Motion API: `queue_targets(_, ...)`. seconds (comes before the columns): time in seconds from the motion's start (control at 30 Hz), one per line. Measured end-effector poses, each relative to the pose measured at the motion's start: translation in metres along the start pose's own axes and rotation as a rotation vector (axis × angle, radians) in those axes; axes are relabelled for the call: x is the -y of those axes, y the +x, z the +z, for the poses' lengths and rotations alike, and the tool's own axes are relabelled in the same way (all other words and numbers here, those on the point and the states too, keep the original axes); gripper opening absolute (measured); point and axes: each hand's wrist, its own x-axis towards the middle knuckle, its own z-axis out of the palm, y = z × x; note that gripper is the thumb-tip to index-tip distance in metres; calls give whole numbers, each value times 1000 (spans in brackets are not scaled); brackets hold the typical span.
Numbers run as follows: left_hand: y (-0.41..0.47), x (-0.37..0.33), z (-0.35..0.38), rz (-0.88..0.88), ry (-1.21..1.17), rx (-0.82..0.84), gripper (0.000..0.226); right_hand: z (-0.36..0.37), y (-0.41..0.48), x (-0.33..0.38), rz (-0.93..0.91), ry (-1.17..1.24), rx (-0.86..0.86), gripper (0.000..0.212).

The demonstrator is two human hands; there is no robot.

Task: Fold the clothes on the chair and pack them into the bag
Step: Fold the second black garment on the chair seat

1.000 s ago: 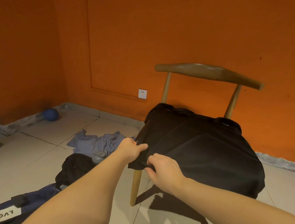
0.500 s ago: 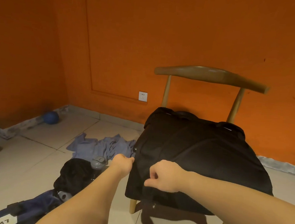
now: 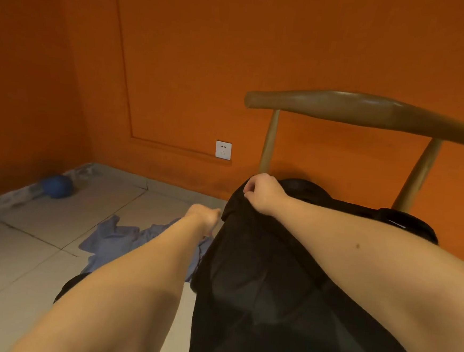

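Pinching the edge of the black garment (image 3: 272, 290) between thumb and curled fingers with the right hand (image 3: 263, 192), up at the back of the seat, just in front of the left post of the chair (image 3: 369, 111). Draped across the seat and hanging down the front toward the camera, with the pinched edge pulled back over the rest. Left hand (image 3: 204, 215) curled as well and sitting right against the garment's left edge, but too blurry to say if it's got fabric or is only touching it.

As for writing: nothing legible. Only a small pale tag (image 3: 396, 223) on the black fabric near the right post, way too tiny to read.

Counting it up:
- 1 wooden chair, 2 back posts showing under 1 curved top rail
- 1 blue-grey garment (image 3: 115, 239) crumpled on the tiled floor (image 3: 39, 244), left of the chair
- 1 dark lump (image 3: 69, 288) beside it, mostly hidden behind the left forearm, can't tell what
- 1 blue ball (image 3: 57, 186) in the corner by the skirting
- 1 white wall socket (image 3: 223, 150) low on the orange wall
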Motion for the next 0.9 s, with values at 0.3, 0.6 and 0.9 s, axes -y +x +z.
queue_targets(0.3,84,-19,28,47,-122,84,27,26,100,-5,-5,-266,259,63)
queue_targets(0.6,104,-44,14,442,-366,-375,20,23,120,-18,8,72,-177,16)
queue_targets(0.9,69,-35,20,-17,-67,107,29,34,108,-38,81,173,-44,40)
